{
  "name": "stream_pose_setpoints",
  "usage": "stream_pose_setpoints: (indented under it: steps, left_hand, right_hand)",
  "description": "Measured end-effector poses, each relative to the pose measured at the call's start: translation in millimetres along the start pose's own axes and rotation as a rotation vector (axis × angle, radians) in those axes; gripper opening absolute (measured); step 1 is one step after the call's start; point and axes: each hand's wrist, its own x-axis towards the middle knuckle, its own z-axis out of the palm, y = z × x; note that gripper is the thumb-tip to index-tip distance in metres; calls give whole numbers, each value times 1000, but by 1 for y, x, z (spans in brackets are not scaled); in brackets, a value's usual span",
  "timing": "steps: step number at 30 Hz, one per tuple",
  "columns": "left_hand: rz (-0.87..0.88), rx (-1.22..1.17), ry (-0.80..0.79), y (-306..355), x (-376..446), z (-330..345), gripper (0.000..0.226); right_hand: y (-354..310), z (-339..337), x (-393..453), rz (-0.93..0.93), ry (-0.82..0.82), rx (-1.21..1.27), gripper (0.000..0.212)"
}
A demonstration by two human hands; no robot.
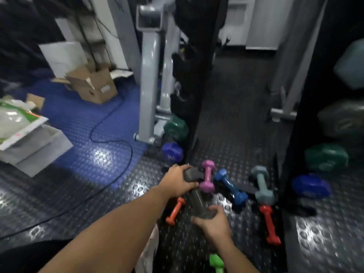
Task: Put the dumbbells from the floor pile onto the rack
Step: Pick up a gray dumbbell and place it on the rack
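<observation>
Gripping grey dumbbell [199,196] by both heads, left hand [178,179], right hand [213,223] fingers curled | bare floor [122,196] left.

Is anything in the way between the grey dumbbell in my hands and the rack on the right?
Yes. The blue dumbbell, pale grey-green dumbbell and red dumbbell lie on the floor between the dark grey dumbbell and the rack.

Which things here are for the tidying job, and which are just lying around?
For the job:
grey dumbbell, held by left hand and right hand
pink dumbbell
blue dumbbell
red dumbbell
orange dumbbell
rack

Just lying about:
cardboard box
black cable
</observation>
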Motion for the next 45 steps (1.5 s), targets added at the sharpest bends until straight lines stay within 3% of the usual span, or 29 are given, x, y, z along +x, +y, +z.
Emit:
stream_pose_setpoints:
  steps: [12,18,26,30,40,45]
  left_hand:
    - [159,-164,393,19,9,-174,54]
    - [66,-525,590,31,41,-227,31]
    - [5,-627,469,41,131,-273,57]
    - [3,-658,375,52,171,-270,59]
    - [20,-527,61,77,230,-262,69]
    - [-36,-712,8,84,235,-256,31]
  right_hand:
    - [-177,11,-25,-358,116,7,77]
    - [-261,18,-30,-472,101,113,80]
    - [-320,24,-5,-454,52,300,99]
    - [-341,22,-4,-405,58,477,79]
    - [-364,37,1,-259,166,693,79]
    - [-360,35,2,-212,177,750,74]
